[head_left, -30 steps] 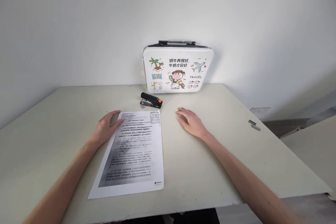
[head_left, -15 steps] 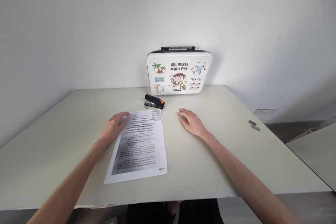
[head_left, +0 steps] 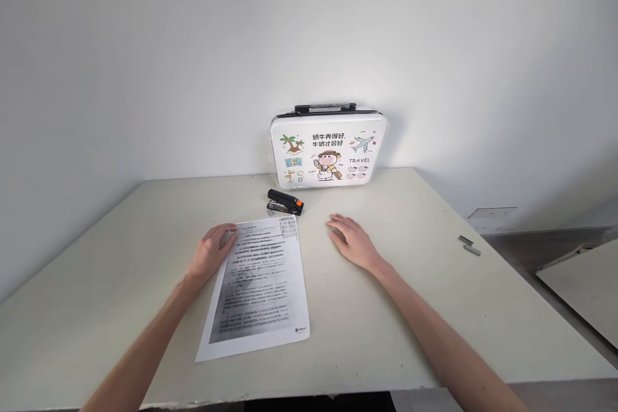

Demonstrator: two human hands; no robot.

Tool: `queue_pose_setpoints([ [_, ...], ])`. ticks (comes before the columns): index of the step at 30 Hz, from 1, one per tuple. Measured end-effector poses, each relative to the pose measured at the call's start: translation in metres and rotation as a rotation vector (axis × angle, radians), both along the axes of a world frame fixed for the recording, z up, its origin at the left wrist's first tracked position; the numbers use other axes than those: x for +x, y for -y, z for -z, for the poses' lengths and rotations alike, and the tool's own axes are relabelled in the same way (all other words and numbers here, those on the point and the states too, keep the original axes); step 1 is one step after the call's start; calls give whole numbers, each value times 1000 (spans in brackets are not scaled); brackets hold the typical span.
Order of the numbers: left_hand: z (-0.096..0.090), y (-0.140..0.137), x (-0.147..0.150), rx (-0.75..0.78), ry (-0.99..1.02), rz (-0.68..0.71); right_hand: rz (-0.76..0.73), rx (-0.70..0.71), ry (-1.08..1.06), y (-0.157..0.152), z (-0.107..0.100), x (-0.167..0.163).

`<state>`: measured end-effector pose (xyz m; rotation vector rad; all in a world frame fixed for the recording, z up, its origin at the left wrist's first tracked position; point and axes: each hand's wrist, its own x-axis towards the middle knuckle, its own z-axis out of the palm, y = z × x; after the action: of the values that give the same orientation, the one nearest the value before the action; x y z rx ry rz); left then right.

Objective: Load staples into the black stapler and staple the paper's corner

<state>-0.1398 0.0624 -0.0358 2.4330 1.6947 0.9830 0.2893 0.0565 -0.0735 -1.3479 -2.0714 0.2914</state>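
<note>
A printed sheet of paper (head_left: pixel 258 290) lies on the table, a dark-shaded block of text covering much of it. At its upper left edge rests my left hand (head_left: pixel 215 248), with thumb and fingers apart and the fingertips at the paper's margin. My right hand (head_left: pixel 352 241) lies open on the bare tabletop to the right of the sheet, holding nothing. Just beyond the top of the paper is a black stapler (head_left: pixel 284 203) with an orange part at its right end. A small grey piece beside the stapler's left end is partly hidden.
Against the wall stands a white carry case (head_left: pixel 331 151) with cartoon prints and a black handle. Two small strips of staples (head_left: pixel 469 249) lie near the right edge of the table (head_left: pixel 396 328). Another pale surface (head_left: pixel 579 277) is beyond that edge.
The camera has tilted up slightly, so everything sits lower in view. Both hands, the paper and the stapler keep their places on the table.
</note>
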Motion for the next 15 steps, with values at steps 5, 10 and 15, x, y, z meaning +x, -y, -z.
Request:
queue_pose_setpoints([
  [5,1,0,-1,-23,20,-28,0,-19,1,3,-5,-1],
  [10,-3,2,2,-57,30,-26,2,-34,6,5,-6,-1],
  [15,-7,5,6,-70,31,-23,2,-17,20,3,-4,1],
])
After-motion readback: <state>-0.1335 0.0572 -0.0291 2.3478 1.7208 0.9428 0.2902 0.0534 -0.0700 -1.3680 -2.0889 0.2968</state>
